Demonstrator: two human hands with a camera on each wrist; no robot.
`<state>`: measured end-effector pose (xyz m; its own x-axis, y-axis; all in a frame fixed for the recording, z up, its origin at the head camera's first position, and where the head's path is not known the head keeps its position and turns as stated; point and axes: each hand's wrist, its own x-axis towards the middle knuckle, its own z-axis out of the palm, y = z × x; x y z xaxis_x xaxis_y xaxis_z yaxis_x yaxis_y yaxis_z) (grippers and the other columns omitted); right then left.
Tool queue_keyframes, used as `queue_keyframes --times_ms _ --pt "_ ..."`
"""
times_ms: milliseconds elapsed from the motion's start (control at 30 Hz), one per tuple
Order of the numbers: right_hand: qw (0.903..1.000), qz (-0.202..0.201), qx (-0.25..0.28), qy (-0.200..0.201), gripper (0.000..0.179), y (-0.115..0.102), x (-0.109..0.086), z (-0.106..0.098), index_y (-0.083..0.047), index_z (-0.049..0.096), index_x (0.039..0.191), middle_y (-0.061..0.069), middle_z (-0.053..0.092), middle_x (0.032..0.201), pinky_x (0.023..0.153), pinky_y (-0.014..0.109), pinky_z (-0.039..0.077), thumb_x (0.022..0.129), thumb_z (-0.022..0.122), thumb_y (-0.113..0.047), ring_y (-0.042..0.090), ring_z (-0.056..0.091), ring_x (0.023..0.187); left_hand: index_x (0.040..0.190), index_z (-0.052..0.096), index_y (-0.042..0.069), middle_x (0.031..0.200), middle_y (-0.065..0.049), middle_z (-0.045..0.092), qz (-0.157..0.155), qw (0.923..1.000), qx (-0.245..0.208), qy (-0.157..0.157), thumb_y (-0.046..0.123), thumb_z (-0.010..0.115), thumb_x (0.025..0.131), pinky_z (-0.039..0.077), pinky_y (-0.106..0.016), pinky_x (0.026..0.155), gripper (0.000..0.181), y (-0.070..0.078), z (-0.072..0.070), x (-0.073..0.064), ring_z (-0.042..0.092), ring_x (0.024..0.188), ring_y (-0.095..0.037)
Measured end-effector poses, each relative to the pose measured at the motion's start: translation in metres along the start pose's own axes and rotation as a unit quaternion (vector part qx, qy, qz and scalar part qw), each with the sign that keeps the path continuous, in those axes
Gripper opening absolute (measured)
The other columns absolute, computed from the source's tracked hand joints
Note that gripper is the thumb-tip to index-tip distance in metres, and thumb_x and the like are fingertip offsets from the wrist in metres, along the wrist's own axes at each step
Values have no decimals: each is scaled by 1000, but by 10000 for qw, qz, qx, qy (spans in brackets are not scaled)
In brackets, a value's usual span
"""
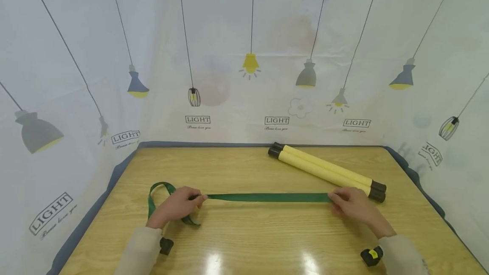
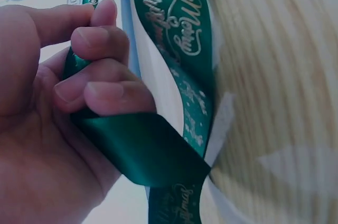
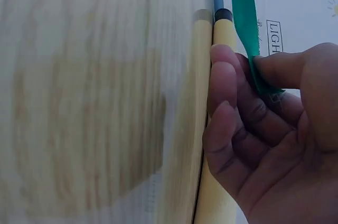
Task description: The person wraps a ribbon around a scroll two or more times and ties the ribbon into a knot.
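Note:
A green ribbon (image 1: pixel 267 197) is stretched straight from side to side above the table, between my two hands. My left hand (image 1: pixel 181 203) pinches it between thumb and forefinger, and the other fingers curl over more of the ribbon in the left wrist view. Gold "Merry Christmas" lettering shows on the ribbon's loose part (image 2: pixel 195 28) there. Behind and below that hand, the slack ribbon loops over the table. My right hand (image 1: pixel 353 205) pinches the other end between thumb and forefinger; the frayed end (image 3: pixel 274 96) sticks out past the thumb, the remaining fingers loosely bent.
Two yellow tubes with black end caps (image 1: pixel 324 166) lie side by side at the back right, their near ends just behind my right hand. The wooden table (image 1: pixel 229 169) backs onto a white printed cloth (image 1: pixel 237 109) with hanging lamps. Black wrist devices sit under both sleeves.

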<state>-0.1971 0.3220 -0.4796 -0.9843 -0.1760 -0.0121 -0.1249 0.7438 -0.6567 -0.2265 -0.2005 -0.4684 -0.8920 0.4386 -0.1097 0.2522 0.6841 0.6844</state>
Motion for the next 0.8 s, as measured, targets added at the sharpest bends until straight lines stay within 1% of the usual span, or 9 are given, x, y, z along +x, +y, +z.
queue_keyframes --times_ms 133,200,333,467,567,700,800 --pt "9997 -38 -217 -60 31 2 2 -1 -11 70 86 -2 62 63 59 24 43 107 56 -30 8 54 54 76 63 6 61 5 47 19 9994 160 -297 33 55 107 34 -25 53 42 2 4 7 34 52 -10" --pt "9994 -59 -339 -73 32 1 3 0 -12 69 83 -2 61 61 57 23 41 106 57 -29 8 50 53 72 60 9 59 5 45 44 9987 329 -389 32 57 106 34 -25 52 42 3 7 10 35 52 -10" --pt "9976 -152 -674 -78 30 1 5 0 -14 69 80 -5 61 59 58 24 39 105 60 -29 7 47 52 68 58 13 58 7 43 53 9973 551 -483 29 60 105 35 -25 52 40 3 13 13 38 51 -9" --pt "9952 -226 -948 -19 29 3 8 1 -14 72 80 -6 60 62 60 26 39 103 62 -29 8 48 56 68 57 15 58 6 44 -82 9960 686 -573 27 60 104 36 -26 53 39 3 17 14 38 51 -10" --pt "9937 -89 -1119 2 33 7 8 1 -13 65 73 -5 53 62 57 27 37 101 64 -31 11 45 57 67 54 16 58 5 44 -153 9942 863 -617 26 60 104 36 -27 54 39 5 19 14 38 52 -11" --pt "9914 176 -1298 -11 43 12 9 0 -16 49 64 -5 40 58 53 26 32 99 66 -35 11 40 55 65 47 17 58 5 40 -259 9926 979 -676 23 61 103 33 -27 55 41 10 19 18 35 53 -11" --pt "9903 450 -1309 -92 47 13 8 -3 -19 47 62 -7 38 56 51 26 31 98 66 -41 11 38 53 64 42 18 59 4 37 -379 9913 998 -766 21 61 103 31 -27 57 43 14 18 21 33 54 -11"
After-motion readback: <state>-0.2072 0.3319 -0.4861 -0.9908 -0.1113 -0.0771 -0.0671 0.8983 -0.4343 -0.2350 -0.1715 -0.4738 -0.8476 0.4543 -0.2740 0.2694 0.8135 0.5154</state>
